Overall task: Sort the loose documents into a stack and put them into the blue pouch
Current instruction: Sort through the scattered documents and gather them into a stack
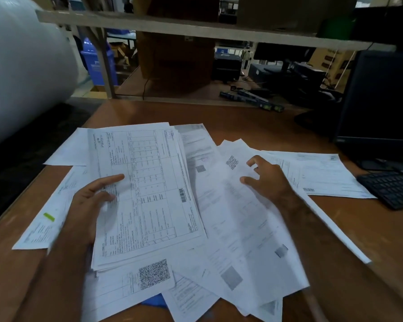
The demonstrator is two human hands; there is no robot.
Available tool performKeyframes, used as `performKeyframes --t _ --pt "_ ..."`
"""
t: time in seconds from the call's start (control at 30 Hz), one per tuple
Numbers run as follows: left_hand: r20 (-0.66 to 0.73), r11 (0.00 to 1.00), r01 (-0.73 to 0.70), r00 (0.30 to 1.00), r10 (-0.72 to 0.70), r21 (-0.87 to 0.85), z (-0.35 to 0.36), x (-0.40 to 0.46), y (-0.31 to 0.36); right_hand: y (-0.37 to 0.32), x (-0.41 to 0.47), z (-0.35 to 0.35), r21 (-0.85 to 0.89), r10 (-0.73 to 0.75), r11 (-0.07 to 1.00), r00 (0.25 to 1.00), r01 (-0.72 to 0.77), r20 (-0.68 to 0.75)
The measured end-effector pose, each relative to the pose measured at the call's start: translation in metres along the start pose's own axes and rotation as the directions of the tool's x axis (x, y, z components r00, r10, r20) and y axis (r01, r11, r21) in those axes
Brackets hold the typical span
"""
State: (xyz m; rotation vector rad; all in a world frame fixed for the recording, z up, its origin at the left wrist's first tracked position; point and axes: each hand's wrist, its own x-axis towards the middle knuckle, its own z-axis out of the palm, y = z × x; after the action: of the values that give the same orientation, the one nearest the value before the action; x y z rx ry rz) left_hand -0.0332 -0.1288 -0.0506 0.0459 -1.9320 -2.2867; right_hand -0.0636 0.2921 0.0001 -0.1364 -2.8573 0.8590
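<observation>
Printed white documents lie scattered across the brown table (254,126). My left hand (91,196) grips the left edge of a gathered stack of sheets (147,194), thumb on top of the printed form. My right hand (265,175) hovers with curled fingers on a loose sheet with a QR code (237,205), thumb and fingers touching the paper. More loose sheets (323,173) lie to the right and at the front. A small blue corner of the pouch (154,300) peeks out from under the papers at the front edge.
A black keyboard (391,189) and a dark monitor (379,98) stand at the right. A large white roll (21,66) looms at the left. A wooden shelf frame (172,24) runs along the back. One sheet with a green tab (49,216) lies at the left.
</observation>
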Motion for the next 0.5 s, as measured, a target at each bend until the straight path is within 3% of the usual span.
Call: performKeyframes --t 0.07,0.1,0.2,0.27,0.4,0.5 --pt "0.007 1.000 0.008 1.000 -0.008 -0.005 -0.001 0.002 -0.002 0.001 -0.002 -0.007 -0.024 -0.020 1.000 0.995 0.018 -0.093" --pt "0.014 1.000 0.011 1.000 -0.011 -0.013 -0.002 0.002 -0.002 -0.001 -0.005 -0.011 0.047 -0.027 0.998 0.988 0.034 -0.149" --pt "0.014 1.000 -0.003 1.000 0.003 -0.007 0.002 -0.003 0.002 -0.005 -0.011 -0.027 0.428 -0.016 0.892 0.958 0.143 -0.285" --pt "0.010 1.000 -0.023 1.000 0.023 0.003 0.005 -0.005 0.004 -0.003 -0.007 -0.033 0.592 -0.001 0.783 0.953 0.190 -0.304" --pt "0.014 1.000 0.004 1.000 -0.004 -0.003 0.007 -0.006 0.005 -0.015 -0.002 -0.029 0.878 0.055 0.474 0.993 0.064 -0.102" --pt "0.036 1.000 0.006 0.999 -0.007 0.031 0.009 -0.009 0.008 -0.029 -0.005 -0.009 0.824 -0.115 0.565 0.993 0.039 0.032"
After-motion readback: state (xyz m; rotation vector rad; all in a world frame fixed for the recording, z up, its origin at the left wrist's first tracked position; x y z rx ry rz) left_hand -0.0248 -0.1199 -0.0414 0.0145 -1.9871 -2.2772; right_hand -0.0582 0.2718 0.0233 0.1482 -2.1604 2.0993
